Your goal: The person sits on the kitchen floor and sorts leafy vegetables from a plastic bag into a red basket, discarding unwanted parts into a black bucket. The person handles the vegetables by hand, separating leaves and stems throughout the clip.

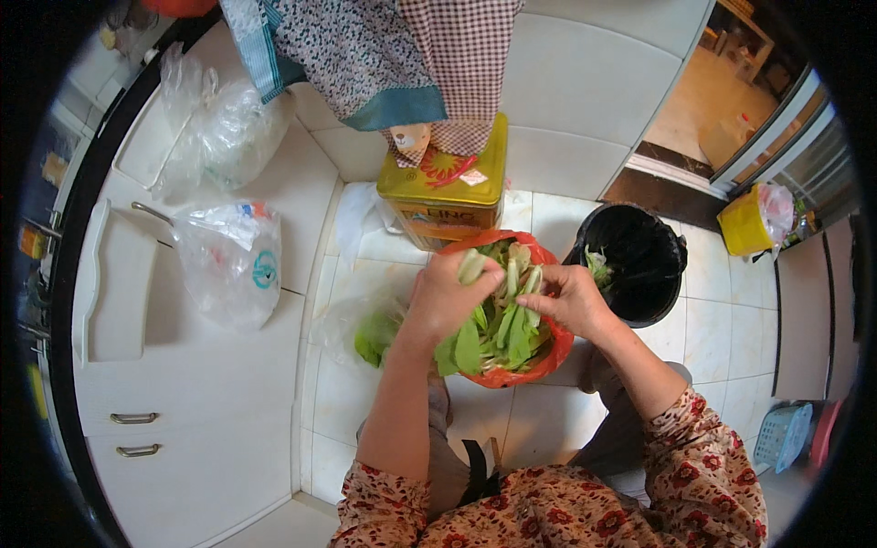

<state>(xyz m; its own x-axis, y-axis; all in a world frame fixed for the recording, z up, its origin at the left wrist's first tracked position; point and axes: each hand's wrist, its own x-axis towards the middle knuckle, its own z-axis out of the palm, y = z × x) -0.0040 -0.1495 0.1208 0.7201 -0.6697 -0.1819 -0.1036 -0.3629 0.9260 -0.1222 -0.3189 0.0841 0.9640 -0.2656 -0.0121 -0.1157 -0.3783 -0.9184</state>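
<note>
Both hands are over a red plastic bag [563, 342] whose mouth is spread wide around leafy greens [510, 329]. In my left hand [452, 288] is a pale green stalk [471, 267], gripped between thumb and fingers, with green leaves hanging below the hand. My right hand [572, 298] pinches another leafy stem [533, 282] at the bag's right side. To the left of my left forearm, more green leaves [373, 339] lie in a clear plastic bag [336, 325] on the floor. The bottom of the red bag is hidden.
A black bin [644, 274] with leaf scraps [597, 267] inside stands right of the bag. Behind it is a yellow-lidded tin [438, 178], under hanging cloths [356, 61]. White cabinets [205, 383] line the left, hung with plastic bags [229, 281]. A yellow bin [745, 219] sits farther right.
</note>
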